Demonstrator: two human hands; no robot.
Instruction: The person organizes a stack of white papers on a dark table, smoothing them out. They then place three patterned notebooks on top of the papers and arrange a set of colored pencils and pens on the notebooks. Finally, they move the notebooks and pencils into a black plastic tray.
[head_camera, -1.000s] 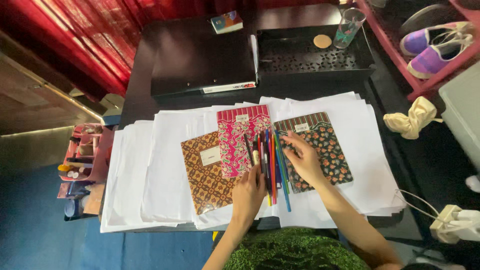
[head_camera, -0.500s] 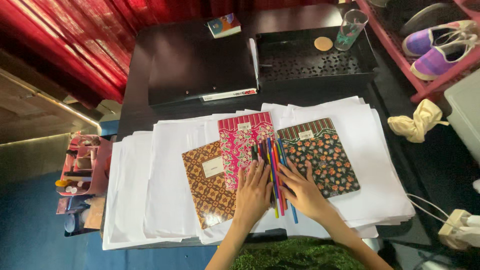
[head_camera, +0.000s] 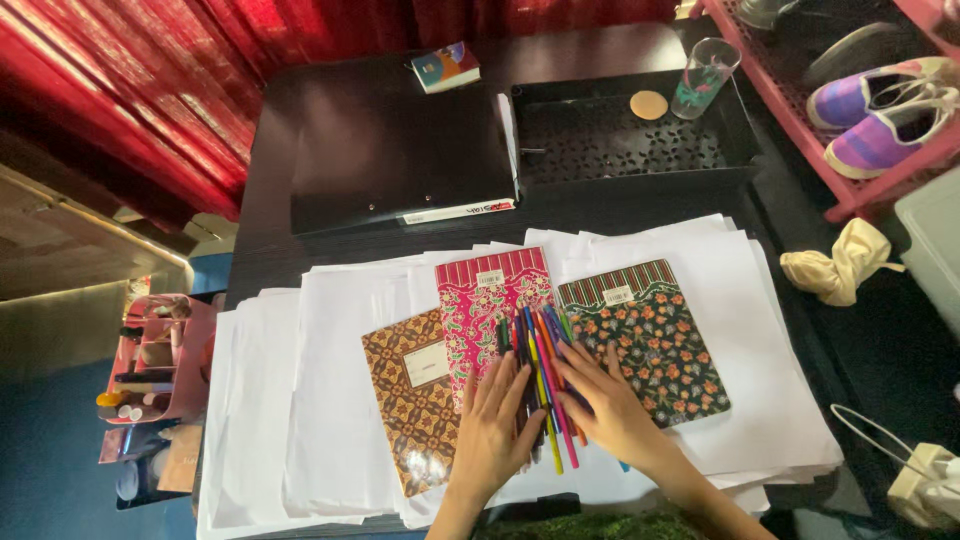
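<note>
Left hand (head_camera: 497, 425) and right hand (head_camera: 610, 405) are lying flat, fingers spread, pressing on a bundle of coloured pencils (head_camera: 540, 375) near the desk's front edge. Pencils are resting across three patterned notebooks (head_camera: 480, 300) on loose white sheets (head_camera: 320, 400). Black binder (head_camera: 390, 140) and perforated tray (head_camera: 620, 140) are occupying the dark desk's (head_camera: 600, 45) back edge; red curtain (head_camera: 130, 90) is hanging behind.

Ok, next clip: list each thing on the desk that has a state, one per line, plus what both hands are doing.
Left hand: flat, fingers spread, pressing on the pencils.
Right hand: flat on the pencils, no grip closed.
Pencils: bunched side by side, lying flat.
Pink notebook: closed.
Brown notebook: closed.
Dark floral notebook: closed.
Binder: closed, flat.
Glass: upright, in the black tray.
Paper sheets: spread loosely.
</note>
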